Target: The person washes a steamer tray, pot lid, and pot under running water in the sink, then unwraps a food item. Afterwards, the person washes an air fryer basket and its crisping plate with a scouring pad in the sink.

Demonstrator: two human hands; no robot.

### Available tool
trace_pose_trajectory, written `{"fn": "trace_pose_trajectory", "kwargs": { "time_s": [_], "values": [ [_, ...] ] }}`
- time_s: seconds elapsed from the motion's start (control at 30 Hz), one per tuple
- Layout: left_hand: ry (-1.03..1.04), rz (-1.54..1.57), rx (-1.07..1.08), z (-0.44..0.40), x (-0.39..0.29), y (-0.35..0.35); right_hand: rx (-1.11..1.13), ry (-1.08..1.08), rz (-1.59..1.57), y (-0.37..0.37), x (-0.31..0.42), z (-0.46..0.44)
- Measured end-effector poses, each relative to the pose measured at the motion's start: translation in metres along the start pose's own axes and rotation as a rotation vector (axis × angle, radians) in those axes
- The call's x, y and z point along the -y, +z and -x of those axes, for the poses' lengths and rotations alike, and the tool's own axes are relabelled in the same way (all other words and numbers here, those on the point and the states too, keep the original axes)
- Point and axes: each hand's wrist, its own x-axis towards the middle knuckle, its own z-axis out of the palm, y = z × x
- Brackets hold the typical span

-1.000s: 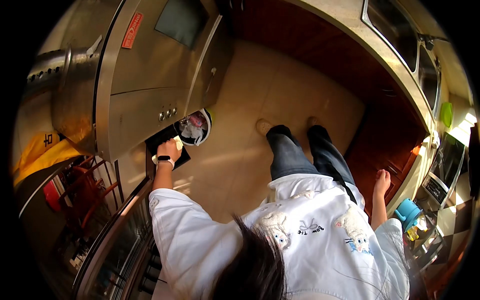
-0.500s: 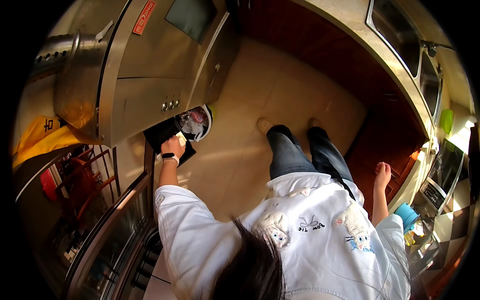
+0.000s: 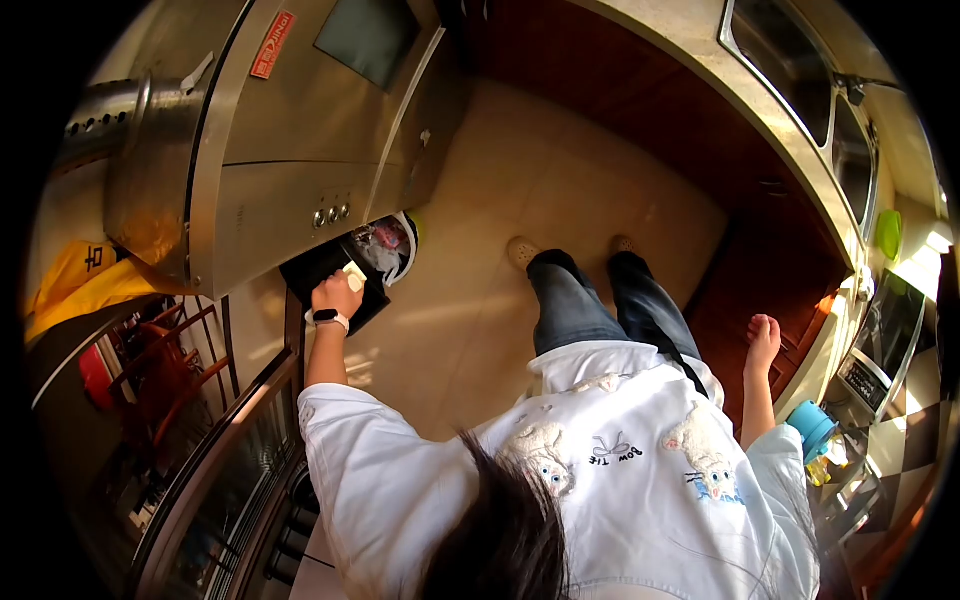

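My left hand (image 3: 338,297), with a watch on its wrist, reaches down low at the left. Its fingers are closed on a small pale yellow piece (image 3: 355,277), whose kind I cannot make out. Just below and around this hand is a black box-like thing (image 3: 312,270), partly hidden by the hand; whether they touch, I cannot tell. Beside it stands a trash bin (image 3: 408,250) with a white rim and bagged rubbish inside. My right hand (image 3: 763,342) hangs at my side by the dark red cabinet, fingers curled in, with nothing visible in them.
A steel appliance (image 3: 300,170) with knobs rises above the bin. Left of me is a glazed sliding door frame (image 3: 235,420). A counter (image 3: 690,70) with a sink (image 3: 780,60) curves along the far and right sides. A blue-lidded container (image 3: 812,425) stands at the right.
My left hand has shifted slightly left and down with the pale yellow piece still in it. The whole view has moved a little; my right hand keeps its pose.
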Motion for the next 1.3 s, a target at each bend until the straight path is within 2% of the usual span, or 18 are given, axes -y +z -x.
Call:
{"fn": "trace_pose_trajectory", "kwargs": {
  "time_s": [0.07,0.13,0.2,0.27,0.33,0.47,0.53,0.6,0.67,0.8,0.87,1.0,1.07,1.1,1.13,1.2,1.27,1.3],
  "values": [
    [-0.057,0.043,-0.049,0.004,0.002,-0.007,0.015,0.042,-0.038,0.003,0.002,0.001],
    [-0.126,0.055,-0.049,0.002,0.004,-0.003,0.072,0.307,-0.213,0.010,0.027,0.012],
    [-0.259,0.054,-0.001,0.002,0.002,-0.006,0.079,0.259,-0.214,0.014,0.035,0.014],
    [-0.293,0.059,0.003,0.010,0.003,-0.007,0.147,0.074,-0.157,0.016,0.033,0.011],
    [-0.384,0.101,-0.083,0.027,0.002,-0.010,0.177,0.063,-0.146,0.015,0.027,0.009],
    [-0.601,0.332,-0.240,0.064,-0.013,-0.021,0.185,0.174,-0.126,0.015,0.016,0.003],
    [-0.599,0.609,-0.375,0.084,-0.025,-0.025,0.227,0.440,-0.269,0.017,0.037,0.014],
    [-0.520,1.055,-0.601,0.103,-0.052,-0.036,0.278,0.465,-0.391,0.020,0.058,0.025],
    [-0.721,1.437,-0.323,0.126,-0.083,-0.077,0.397,0.353,-0.402,0.020,0.077,0.033],
    [-0.618,1.757,-0.316,0.130,-0.157,-0.147,0.384,0.313,-0.439,0.004,0.083,0.005],
    [-0.491,1.916,-0.284,0.116,-0.196,-0.176,0.309,0.315,-0.456,-0.003,0.089,-0.019],
    [-0.024,1.873,-0.333,0.067,-0.259,-0.226,0.197,0.179,-0.442,-0.027,0.111,-0.086],
    [0.087,1.855,-0.519,0.037,-0.308,-0.265,0.123,0.017,-0.384,-0.048,0.123,-0.134],
    [0.187,1.745,-0.525,0.020,-0.319,-0.266,0.089,-0.082,-0.330,-0.058,0.123,-0.168],
    [0.289,1.778,-0.467,0.001,-0.337,-0.284,0.062,-0.181,-0.270,-0.067,0.124,-0.210],
    [0.260,1.778,-0.673,-0.029,-0.400,-0.316,0.049,-0.292,-0.121,-0.079,0.147,-0.290],
    [0.321,1.702,-0.723,-0.067,-0.457,-0.344,-0.046,-0.511,0.139,-0.079,0.175,-0.379],
    [0.327,1.708,-0.619,-0.078,-0.487,-0.370,-0.058,-0.611,0.204,-0.076,0.192,-0.426]
  ]
}}
